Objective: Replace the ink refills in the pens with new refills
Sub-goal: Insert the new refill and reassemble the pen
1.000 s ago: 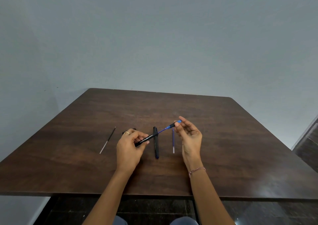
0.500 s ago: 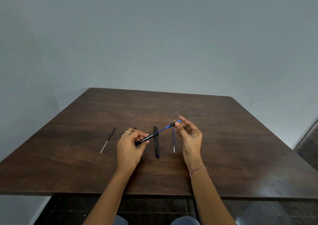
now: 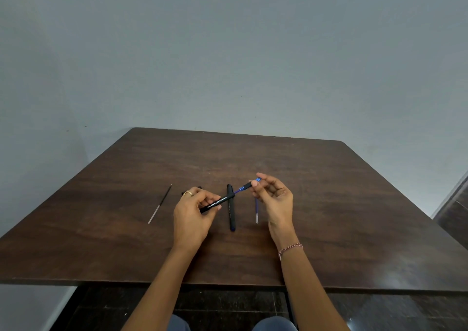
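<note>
Nothing moved: two pens (image 3: 217,203) (image 3: 231,209), two loose refills (image 3: 159,205) (image 3: 257,210).

A dark brown wooden table (image 3: 329,204) — set against a plain grey wall (image 3: 228,52) — over dark floor (image 3: 228,302)

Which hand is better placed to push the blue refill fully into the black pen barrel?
The right hand. It already pinches the outer end of the blue refill, in line with the pen barrel. The left hand is busy steadying that barrel.
</note>
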